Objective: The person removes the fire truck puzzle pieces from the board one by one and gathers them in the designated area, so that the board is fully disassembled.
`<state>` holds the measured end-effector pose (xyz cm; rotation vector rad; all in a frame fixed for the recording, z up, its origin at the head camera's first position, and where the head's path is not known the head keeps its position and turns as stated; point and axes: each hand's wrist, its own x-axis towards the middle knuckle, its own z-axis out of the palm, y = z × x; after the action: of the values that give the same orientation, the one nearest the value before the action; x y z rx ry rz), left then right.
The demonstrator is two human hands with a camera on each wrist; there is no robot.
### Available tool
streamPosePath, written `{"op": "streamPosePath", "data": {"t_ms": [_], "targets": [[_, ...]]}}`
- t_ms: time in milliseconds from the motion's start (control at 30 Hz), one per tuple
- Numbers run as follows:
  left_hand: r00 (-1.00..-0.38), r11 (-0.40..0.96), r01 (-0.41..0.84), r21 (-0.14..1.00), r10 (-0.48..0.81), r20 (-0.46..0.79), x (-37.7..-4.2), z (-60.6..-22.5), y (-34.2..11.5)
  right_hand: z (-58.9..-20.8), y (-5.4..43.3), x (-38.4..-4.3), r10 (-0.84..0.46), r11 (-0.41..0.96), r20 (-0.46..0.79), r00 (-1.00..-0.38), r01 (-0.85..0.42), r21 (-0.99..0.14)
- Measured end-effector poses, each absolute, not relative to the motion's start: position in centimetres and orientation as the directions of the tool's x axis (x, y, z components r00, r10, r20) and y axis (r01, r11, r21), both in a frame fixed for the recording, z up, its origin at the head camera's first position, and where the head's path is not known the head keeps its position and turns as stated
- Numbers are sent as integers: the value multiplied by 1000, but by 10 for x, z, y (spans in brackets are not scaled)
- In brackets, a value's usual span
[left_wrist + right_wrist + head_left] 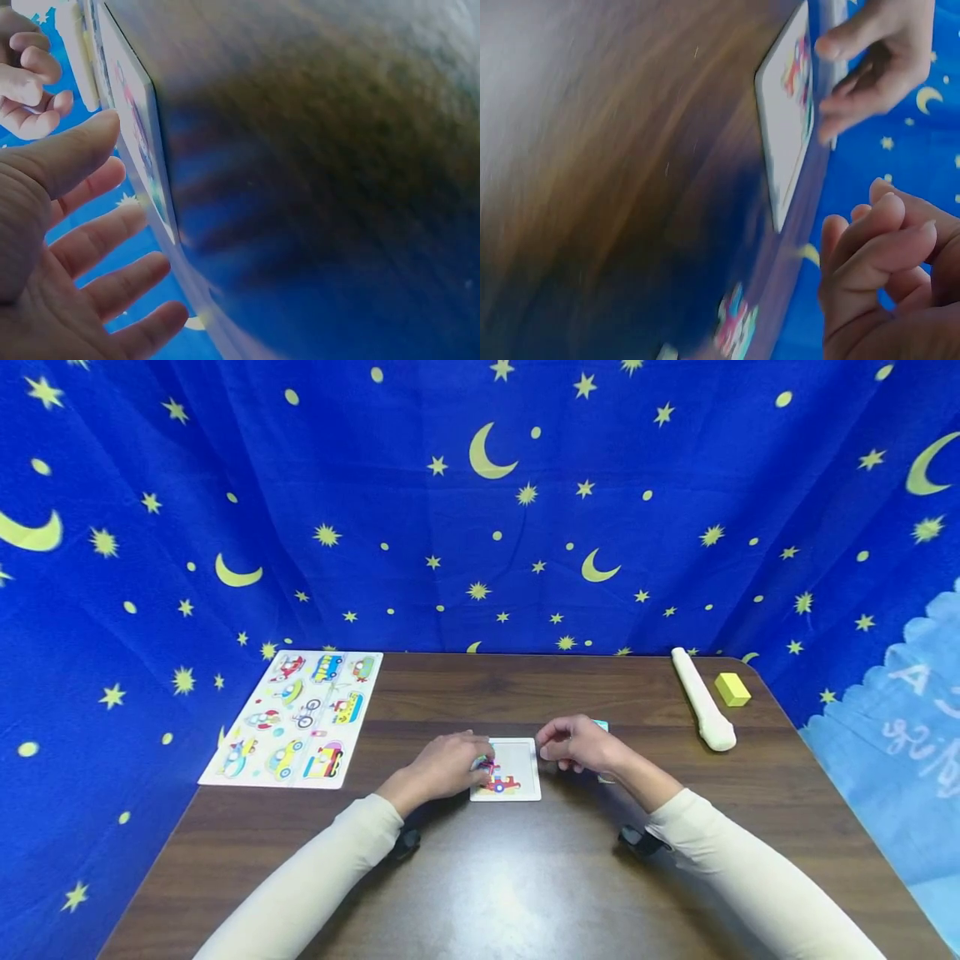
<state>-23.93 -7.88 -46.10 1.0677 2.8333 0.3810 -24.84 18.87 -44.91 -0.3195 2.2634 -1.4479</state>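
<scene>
A small white puzzle tray (517, 756) lies on the table, its left part filled with a colourful picture that includes a red vehicle and its right part bare white. My left hand (450, 762) hovers over the tray's left side; the left wrist view shows its fingers (105, 240) spread and relaxed, holding nothing. Just off the tray's right edge is my right hand (581, 745), raised above the table. Its fingers (870, 255) are loosely bent with nothing visible between them. Loose puzzle pieces (735, 324) lie beyond the right hand, partly hidden by it in the head view.
On the left of the table lies a large white board (296, 722) with vehicle pictures. At the back right are a long white object with a thicker near end (701, 702) and a yellow block (732, 690). A blue star-patterned curtain (420, 502) hangs behind the wooden table (495, 877).
</scene>
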Motion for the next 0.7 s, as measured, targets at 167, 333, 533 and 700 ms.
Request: {"op": "streamPosePath", "data": {"t_ms": [167,333,533,700], "targets": [[-744,720,647,251,668,-1,-242,-463,-79,-454,171,-242,-467,461,-268,-842,26,-887],[-733,706,663,249,680,22,-242,-466,-81,-461,156,-235,-493,485,-292,-820,19,-874],[-735,706,659,261,677,26,-242,-468,-82,-465,146,-231,-475,503,-276,-836,0,-864],[-735,703,658,268,678,25,-242,-467,-82,-466,143,-230,-472,557,-257,-843,-60,-828]]}}
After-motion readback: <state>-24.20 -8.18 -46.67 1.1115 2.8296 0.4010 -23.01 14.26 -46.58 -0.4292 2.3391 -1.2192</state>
